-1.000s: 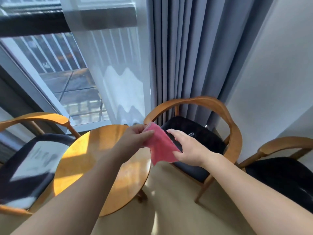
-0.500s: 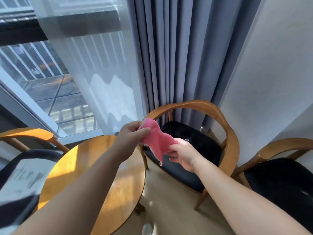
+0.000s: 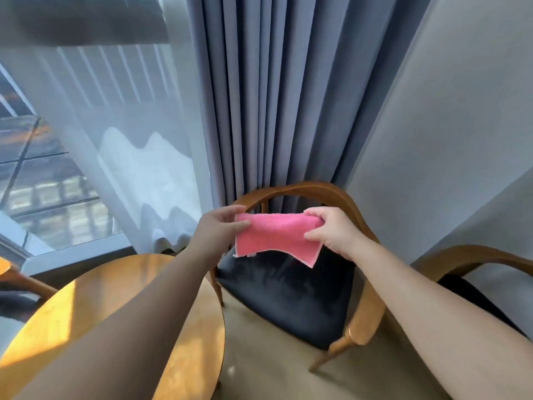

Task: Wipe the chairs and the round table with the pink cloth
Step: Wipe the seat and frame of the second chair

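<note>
While hanging in the air, stretches wide between two pinches. Pinches the left short end of the pink cloth (image 3: 277, 236) with the left hand (image 3: 219, 229), thumb on the near face and fingers curled over the top edge. Pinches the right short end with the right hand (image 3: 331, 232), thumb pressed on the near face and fingers folded over the top. Holds it level and spread flat, with the lower edge arching up in the middle and the lower right corner drooping lowest.

Hovers above the far part of the black seat of the middle chair (image 3: 288, 290), just in front of its curved wooden backrest. Cannot tell whether the top edge touches that backrest.

Reaches in from the near edge with both bare forearms, the left one crossing over the round table (image 3: 86, 298), the right one passing above the chair's right armrest.

Shows the table at near left, wooden top lit by sun, just beside the middle chair. Shows a right chair (image 3: 476, 261) at the right edge, only a wooden arm and dark seat in view, and a sliver of a left chair (image 3: 26, 284) at the left edge.

Farther back, hangs a blue-grey curtain (image 3: 274, 96) in folds behind the middle chair, with a sheer white curtain (image 3: 129, 140) to its left over the window (image 3: 34, 174), a pale wall (image 3: 461, 111) to the right, and beige floor (image 3: 274, 356) below.
</note>
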Demonstrator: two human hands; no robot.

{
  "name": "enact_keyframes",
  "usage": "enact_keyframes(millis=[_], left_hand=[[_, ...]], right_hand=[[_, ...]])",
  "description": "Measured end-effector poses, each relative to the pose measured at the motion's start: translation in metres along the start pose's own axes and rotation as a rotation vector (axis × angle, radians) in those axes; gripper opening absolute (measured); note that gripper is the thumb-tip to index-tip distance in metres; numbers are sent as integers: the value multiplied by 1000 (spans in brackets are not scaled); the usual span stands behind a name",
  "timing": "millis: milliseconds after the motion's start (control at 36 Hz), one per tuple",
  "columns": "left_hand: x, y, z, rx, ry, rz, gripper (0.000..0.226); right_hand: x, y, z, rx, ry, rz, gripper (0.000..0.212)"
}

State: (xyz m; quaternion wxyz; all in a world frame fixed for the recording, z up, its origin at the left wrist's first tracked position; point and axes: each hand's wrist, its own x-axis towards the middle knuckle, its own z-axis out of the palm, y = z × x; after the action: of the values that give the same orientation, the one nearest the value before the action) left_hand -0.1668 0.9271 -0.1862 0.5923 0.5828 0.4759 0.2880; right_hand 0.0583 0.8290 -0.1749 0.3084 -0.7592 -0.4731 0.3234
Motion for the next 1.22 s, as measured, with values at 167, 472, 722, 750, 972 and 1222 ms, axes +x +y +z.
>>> enact_keyframes(millis=[167, 472, 722, 750, 972, 1222], left_hand=[[41, -10, 20, 332, 110, 124, 10], [92, -43, 61, 539, 153, -53, 7], [111, -124, 78, 458, 207, -240, 6], [114, -137, 79, 445, 213, -264, 8], [140, -250, 83, 334, 217, -430, 5], [169, -331, 72, 457, 204, -535, 26]], right_hand=[[53, 19, -14, -255, -23, -44, 16], [166, 80, -26, -265, -248, -193, 15], [222, 128, 35, -282, -456, -118, 24], [228, 135, 46, -293, -469, -99, 26], [272, 204, 141, -377, -515, 88, 48], [344, 237, 253, -474, -541, 52, 51]])
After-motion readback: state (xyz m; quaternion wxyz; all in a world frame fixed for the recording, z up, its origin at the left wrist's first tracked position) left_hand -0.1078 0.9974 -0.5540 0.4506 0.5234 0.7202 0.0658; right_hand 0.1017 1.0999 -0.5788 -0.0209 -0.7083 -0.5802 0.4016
